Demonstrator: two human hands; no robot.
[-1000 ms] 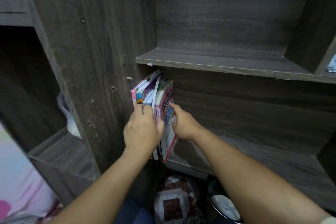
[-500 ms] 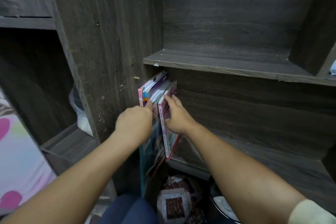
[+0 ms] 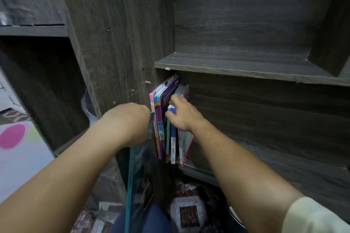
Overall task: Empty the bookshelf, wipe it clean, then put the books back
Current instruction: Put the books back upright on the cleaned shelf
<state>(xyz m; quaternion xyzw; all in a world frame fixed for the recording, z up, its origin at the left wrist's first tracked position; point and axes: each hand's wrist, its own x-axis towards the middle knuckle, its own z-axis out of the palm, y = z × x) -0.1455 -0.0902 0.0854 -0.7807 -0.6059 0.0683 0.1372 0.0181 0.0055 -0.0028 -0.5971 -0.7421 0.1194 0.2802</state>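
While the right hand [image 3: 182, 114] sits on top of the books [image 3: 161, 119], its fingers bent over a few of them and its thumb pinching them from the front, the left hand [image 3: 130, 119] holds a thin teal book [image 3: 139, 174] by its top. The books stand at the left end of the lower shelf [image 3: 284, 172], against the side wall. The teal book hangs down past the shelf's front edge, and the left hand's fingers are hidden, so I cannot tell how they lie.
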